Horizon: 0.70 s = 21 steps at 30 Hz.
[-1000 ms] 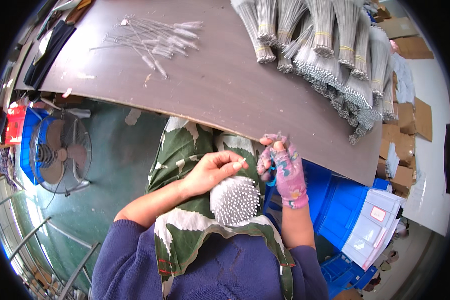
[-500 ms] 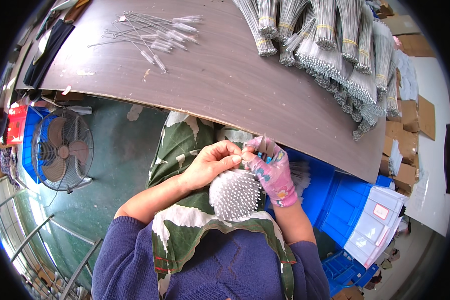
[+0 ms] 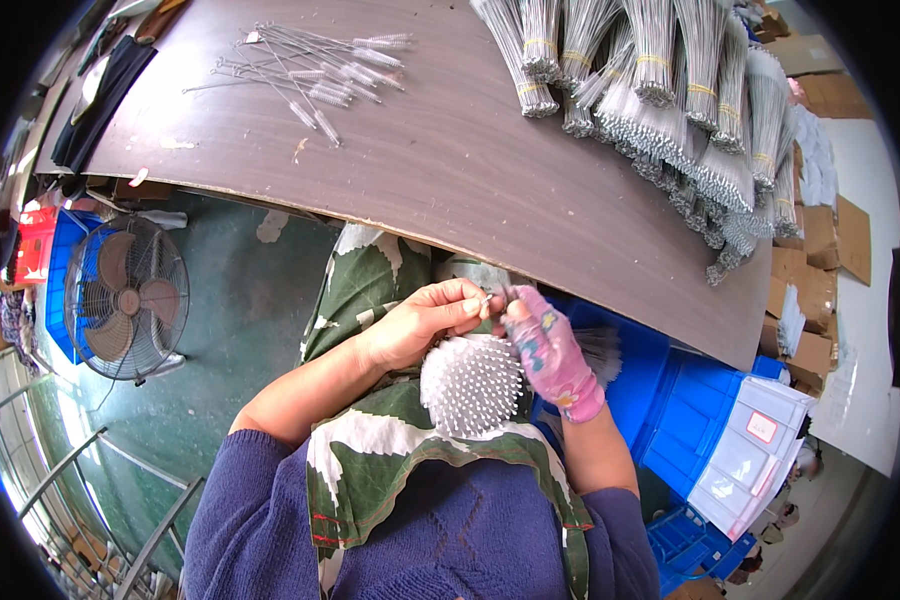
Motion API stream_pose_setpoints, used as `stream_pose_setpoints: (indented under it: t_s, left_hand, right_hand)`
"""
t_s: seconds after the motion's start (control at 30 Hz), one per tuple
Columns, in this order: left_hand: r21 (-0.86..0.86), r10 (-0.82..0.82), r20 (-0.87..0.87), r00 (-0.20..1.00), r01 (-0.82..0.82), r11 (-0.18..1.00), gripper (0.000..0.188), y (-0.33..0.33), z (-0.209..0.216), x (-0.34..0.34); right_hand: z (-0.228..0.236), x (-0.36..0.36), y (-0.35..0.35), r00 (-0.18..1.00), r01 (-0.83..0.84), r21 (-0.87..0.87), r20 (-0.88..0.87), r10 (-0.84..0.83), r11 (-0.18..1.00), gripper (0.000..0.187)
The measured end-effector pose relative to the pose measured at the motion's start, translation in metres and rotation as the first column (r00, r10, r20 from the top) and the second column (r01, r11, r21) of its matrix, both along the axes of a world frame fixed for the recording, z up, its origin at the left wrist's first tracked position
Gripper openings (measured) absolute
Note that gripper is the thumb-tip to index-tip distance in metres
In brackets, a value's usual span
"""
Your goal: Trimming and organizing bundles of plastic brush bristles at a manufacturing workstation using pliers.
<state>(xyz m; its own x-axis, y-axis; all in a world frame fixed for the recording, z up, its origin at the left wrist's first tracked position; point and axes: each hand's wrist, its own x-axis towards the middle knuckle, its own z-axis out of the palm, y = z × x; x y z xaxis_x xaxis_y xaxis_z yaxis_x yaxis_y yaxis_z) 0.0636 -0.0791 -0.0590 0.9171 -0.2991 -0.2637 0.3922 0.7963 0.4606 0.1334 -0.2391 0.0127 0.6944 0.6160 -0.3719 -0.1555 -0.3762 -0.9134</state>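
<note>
My bare left hand (image 3: 425, 322) pinches something small and pale between thumb and forefinger, too small to make out. At its fingertips, my right hand (image 3: 550, 352), in a pink flowered glove with bare fingertips, is closed around small snips. Their dark blades (image 3: 501, 296) show only in part beside the left fingers, and the handles are hidden in the palm. Below both hands, a round bundle of thin brushes (image 3: 472, 386) rests on my lap over a camouflage apron (image 3: 375, 440), its many white tips facing up.
A brown table (image 3: 390, 150) spans the front, with loose wire brushes (image 3: 320, 75) at far left and banded wire bundles (image 3: 660, 90) piled at far right. Blue crates (image 3: 675, 400) stand at my right, with a white bin (image 3: 750, 440). A floor fan (image 3: 127, 300) stands left.
The snips have turned from blades upward to lying toward my left fingertips, mostly out of sight. My right hand has rotated and shifted slightly right. The left hand keeps its pinch.
</note>
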Motion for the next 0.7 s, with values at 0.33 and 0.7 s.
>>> stream_pose_setpoints:
  t_s: [0.33,0.7]
  left_hand:
    - [0.174,0.050,0.086,0.995,-0.064,0.983,0.013,-0.004,0.012,-0.003]
    - [0.225,0.074,0.090,0.993,-0.093,0.970,0.013,-0.005,0.016,-0.004]
  right_hand:
    - [0.019,0.002,0.000,0.903,-0.209,-0.313,0.301,0.305,0.927,0.022]
    - [0.030,-0.005,0.004,0.821,-0.170,-0.381,0.455,0.344,0.909,0.022]
